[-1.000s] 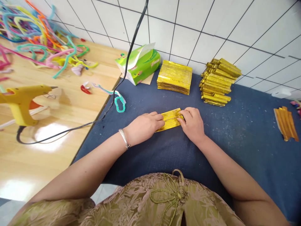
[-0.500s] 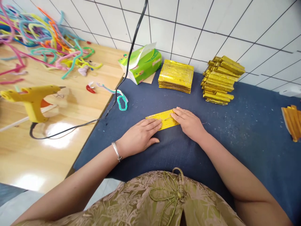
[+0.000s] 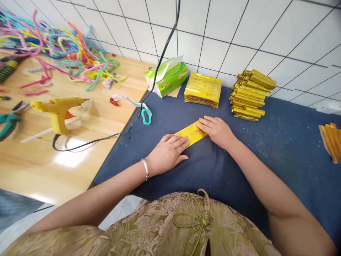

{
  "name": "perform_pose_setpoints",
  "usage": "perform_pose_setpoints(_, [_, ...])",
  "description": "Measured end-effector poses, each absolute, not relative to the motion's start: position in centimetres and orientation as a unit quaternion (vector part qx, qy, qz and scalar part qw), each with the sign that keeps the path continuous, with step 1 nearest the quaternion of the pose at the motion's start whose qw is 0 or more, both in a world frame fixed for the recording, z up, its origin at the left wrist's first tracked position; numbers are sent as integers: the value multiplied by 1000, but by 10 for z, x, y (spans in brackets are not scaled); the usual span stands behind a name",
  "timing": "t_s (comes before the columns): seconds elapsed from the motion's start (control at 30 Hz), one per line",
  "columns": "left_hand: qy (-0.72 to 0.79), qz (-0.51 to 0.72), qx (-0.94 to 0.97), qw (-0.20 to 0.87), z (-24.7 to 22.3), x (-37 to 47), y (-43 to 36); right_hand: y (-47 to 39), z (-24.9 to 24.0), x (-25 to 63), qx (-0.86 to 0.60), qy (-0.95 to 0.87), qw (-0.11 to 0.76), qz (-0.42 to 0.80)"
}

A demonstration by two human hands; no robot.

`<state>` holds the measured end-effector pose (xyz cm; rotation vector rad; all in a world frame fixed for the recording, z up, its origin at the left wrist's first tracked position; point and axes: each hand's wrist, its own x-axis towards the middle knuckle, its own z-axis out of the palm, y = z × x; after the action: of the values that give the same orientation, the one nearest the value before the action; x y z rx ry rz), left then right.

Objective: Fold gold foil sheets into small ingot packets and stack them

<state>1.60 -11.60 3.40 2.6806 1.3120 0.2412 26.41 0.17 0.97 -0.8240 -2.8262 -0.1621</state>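
Observation:
A folded strip of gold paper (image 3: 194, 135) lies slantwise on the dark blue cloth in front of me. My left hand (image 3: 170, 151) rests flat over its left end, fingers stretched and thumb apart, palm down. On the right end lie the fingertips of my right hand (image 3: 217, 131), with its fingers extended. Both hands press on the paper without gripping it. Beyond them sits a neat stack of flat gold sheets (image 3: 203, 89), and to its right a pile of folded gold strips (image 3: 250, 94).
A green tissue box (image 3: 170, 80) stands by the tiled wall. On the wooden table (image 3: 106, 121) at left are a yellow glue gun (image 3: 60, 113), pliers (image 3: 10, 121) and tangled pipe cleaners (image 3: 66, 49). A black cable (image 3: 166, 46) hangs across the view. More gold pieces (image 3: 331, 140) lie far right.
The view has shifted left, bringing the pliers into sight. The gold strip is tilted more steeply, its right end farther from me, with both hands still on it.

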Motion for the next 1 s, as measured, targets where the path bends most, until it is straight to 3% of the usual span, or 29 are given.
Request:
perform_pose_setpoints(0.27, [434,45,898,51,48,76,-101,43,15,253,-308,-940,123,-82])
perform_pose_setpoints(0.5, [419,46,906,29,44,84,-96,13,9,252,-355,-909,218,5])
perform_pose_setpoints(0.6, [411,49,910,19,41,82,-95,-1,7,246,-353,-914,197,37])
perform_pose_setpoints(0.77, [411,37,910,25,39,80,-101,1,3,237,-383,-915,91,85])
perform_pose_setpoints(1.0, [410,31,910,48,30,74,-136,-1,2,237,-399,-910,71,83])
